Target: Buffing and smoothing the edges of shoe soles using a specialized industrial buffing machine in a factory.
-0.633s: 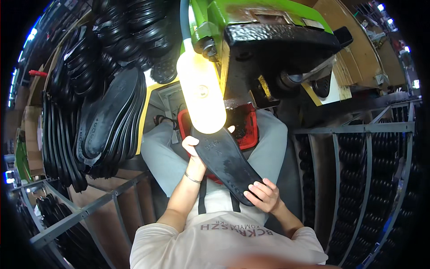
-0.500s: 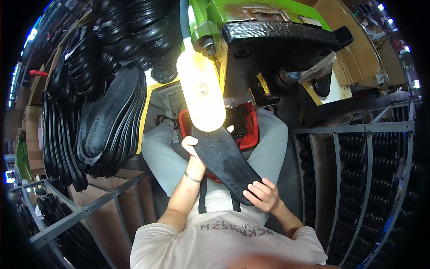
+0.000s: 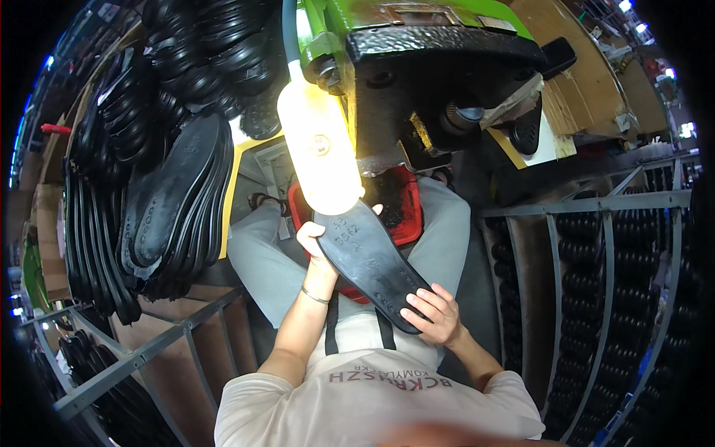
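Note:
A black shoe sole (image 3: 365, 261) lies slantwise between my two hands, above my lap. My left hand (image 3: 313, 243) grips its far end, with the thumb on the upper face and a fingertip showing at the opposite edge. At the near right end, my right hand (image 3: 434, 315) holds the sole, fingers bent over the edge. Raised marks and small dents show on the upper face. A bright, glowing lamp (image 3: 320, 149) hangs just beyond my left hand and hides the sole's far tip.
A green and black machine (image 3: 447, 89) stands ahead. Stacked black soles (image 3: 175, 194) lie at the left. A red bin (image 3: 408, 216) sits between my legs. Metal racks flank me, the right rack (image 3: 588, 204) holding several rows of black soles. A cardboard box (image 3: 581, 82) is at the far right.
The sole's upper face has tilted a little, so its marks show more plainly. Both hands keep their hold. The surroundings have shifted slightly left in the view.

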Tool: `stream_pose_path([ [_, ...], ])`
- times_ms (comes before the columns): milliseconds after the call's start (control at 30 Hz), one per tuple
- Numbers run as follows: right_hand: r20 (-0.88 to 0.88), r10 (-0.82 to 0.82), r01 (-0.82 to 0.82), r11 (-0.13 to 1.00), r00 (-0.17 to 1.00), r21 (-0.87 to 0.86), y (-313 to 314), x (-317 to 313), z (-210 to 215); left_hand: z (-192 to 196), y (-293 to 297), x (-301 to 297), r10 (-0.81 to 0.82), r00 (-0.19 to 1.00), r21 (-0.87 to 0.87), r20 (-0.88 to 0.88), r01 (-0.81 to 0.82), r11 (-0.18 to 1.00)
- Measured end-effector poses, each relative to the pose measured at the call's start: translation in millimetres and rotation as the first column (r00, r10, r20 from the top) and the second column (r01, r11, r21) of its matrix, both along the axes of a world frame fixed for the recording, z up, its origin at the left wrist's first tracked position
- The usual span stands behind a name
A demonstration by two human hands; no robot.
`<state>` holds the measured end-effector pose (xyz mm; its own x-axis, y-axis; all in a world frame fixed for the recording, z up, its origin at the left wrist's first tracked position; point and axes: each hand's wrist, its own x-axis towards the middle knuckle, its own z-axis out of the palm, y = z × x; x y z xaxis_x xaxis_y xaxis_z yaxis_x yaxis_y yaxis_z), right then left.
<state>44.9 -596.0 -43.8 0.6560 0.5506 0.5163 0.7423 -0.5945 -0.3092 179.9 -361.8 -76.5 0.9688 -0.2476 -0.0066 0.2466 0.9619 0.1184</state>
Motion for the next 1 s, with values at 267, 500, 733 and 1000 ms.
stream_pose_path([
  [267, -0.024, -0.015, 0.015, 1.000, 1.000, 0.019, -1.3, 1.2, 0.3, 0.5, -3.9, 4.3, -0.012, 0.999, 0.000, -0.036, 0.012, 1.000],
  [500, -0.051, -0.043, 0.045, 0.998, 0.998, 0.037, -8.8, 6.1, -3.2, -3.5, -14.9, 10.7, 0.049, 0.976, 0.039, -0.211, -0.041, 0.998],
  [733, 0.064, -0.035, 0.037, 0.999, 0.997, -0.025, -8.2, -2.2, -2.6, -11.8, -15.9, 10.9, 0.083, 0.989, -0.050, -0.124, -0.090, 0.995],
  [1000, 0.185, 0.026, 0.000, 0.990, 0.982, -0.139, 3.4, -1.5, 1.8, -76.5, 31.1, 4.2, 0.175, 0.984, 0.076, -0.032, -0.172, 0.982],
])
